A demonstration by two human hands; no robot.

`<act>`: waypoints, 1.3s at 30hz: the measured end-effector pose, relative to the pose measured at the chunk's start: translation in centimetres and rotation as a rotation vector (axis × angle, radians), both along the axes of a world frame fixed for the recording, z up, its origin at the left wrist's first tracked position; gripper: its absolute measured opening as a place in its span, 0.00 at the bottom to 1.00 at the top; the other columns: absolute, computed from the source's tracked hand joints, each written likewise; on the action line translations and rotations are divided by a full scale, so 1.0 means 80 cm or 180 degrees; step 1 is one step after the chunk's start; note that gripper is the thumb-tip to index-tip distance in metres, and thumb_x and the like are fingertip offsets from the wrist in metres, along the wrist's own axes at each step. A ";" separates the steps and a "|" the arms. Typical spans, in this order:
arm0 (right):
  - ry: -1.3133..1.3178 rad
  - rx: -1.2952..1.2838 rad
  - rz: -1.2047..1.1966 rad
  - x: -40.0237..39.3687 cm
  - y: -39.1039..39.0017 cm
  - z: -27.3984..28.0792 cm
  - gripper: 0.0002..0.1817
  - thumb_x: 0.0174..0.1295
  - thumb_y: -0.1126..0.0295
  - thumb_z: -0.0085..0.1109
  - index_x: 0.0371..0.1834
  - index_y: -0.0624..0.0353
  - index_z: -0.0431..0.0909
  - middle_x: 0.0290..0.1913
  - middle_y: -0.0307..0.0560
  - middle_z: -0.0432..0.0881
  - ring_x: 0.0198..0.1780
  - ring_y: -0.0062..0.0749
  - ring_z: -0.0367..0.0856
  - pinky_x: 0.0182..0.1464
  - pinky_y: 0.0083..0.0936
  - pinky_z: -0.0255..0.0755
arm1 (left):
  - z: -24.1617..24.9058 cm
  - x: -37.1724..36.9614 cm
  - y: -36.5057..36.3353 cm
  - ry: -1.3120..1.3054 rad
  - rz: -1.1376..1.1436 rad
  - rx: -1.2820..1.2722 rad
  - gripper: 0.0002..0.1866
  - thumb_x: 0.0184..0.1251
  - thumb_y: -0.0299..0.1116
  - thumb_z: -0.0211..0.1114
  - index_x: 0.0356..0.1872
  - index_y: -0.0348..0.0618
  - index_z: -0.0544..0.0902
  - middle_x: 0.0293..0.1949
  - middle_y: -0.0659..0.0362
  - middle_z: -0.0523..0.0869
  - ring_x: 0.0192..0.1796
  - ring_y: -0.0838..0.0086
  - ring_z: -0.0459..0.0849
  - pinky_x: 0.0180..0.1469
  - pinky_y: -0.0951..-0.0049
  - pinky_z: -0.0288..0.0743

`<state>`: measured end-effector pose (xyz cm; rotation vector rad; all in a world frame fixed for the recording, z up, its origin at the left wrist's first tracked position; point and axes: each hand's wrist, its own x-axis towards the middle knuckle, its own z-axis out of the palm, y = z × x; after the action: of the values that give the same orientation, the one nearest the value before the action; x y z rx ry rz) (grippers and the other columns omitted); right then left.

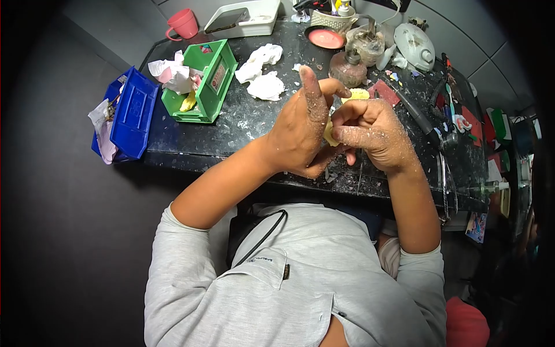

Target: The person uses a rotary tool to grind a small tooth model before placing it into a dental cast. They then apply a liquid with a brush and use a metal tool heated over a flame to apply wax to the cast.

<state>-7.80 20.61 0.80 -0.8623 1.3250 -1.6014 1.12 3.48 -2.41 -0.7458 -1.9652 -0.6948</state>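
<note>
- Where visible between the two hands, observe small yellow piece (pixel 329 135), held over front part of black table (pixel 188 139); mostly hidden by fingers.
- Find right hand (pixel 380 136) in close pinch on the piece, with thumb and bent forefinger nearly meeting.
- See left hand (pixel 296 130) loosely curved beside it, with one digit raised; cannot tell whether gripping the piece or only near it.
- Note pale crumbs on both hands.
- Record second yellow piece (pixel 355 94) on table, just beyond right hand, near red slab (pixel 384 92).
- Log crumpled white tissues (pixel 266 87) and green bin (pixel 221 84) left of the hands.
</note>
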 end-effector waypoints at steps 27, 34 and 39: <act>0.0005 0.0087 -0.0019 0.000 0.002 0.001 0.10 0.63 0.73 0.68 0.42 0.69 0.82 0.37 0.45 0.85 0.30 0.20 0.83 0.26 0.15 0.79 | -0.002 0.000 0.001 -0.0052 -0.0032 0.0058 0.69 0.37 0.27 0.73 0.76 0.18 0.33 0.56 0.35 0.76 0.49 0.48 0.79 0.57 0.55 0.74; -0.0009 0.0080 -0.0026 0.000 0.002 0.001 0.10 0.62 0.73 0.68 0.42 0.69 0.82 0.37 0.45 0.85 0.29 0.20 0.83 0.25 0.14 0.79 | 0.000 0.001 0.001 -0.0024 0.0058 -0.0006 0.69 0.37 0.27 0.74 0.76 0.18 0.32 0.55 0.36 0.76 0.49 0.48 0.80 0.57 0.56 0.74; 0.0013 0.0076 0.0015 -0.004 0.001 -0.003 0.10 0.62 0.73 0.68 0.42 0.69 0.82 0.37 0.46 0.85 0.29 0.20 0.83 0.25 0.14 0.79 | 0.002 0.002 0.000 -0.0142 0.0009 0.0032 0.69 0.39 0.27 0.74 0.76 0.19 0.31 0.55 0.36 0.77 0.49 0.48 0.81 0.57 0.56 0.75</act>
<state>-8.09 20.72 0.57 -0.8542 1.3412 -1.5779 1.31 3.46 -2.26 -0.7269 -2.0013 -0.7247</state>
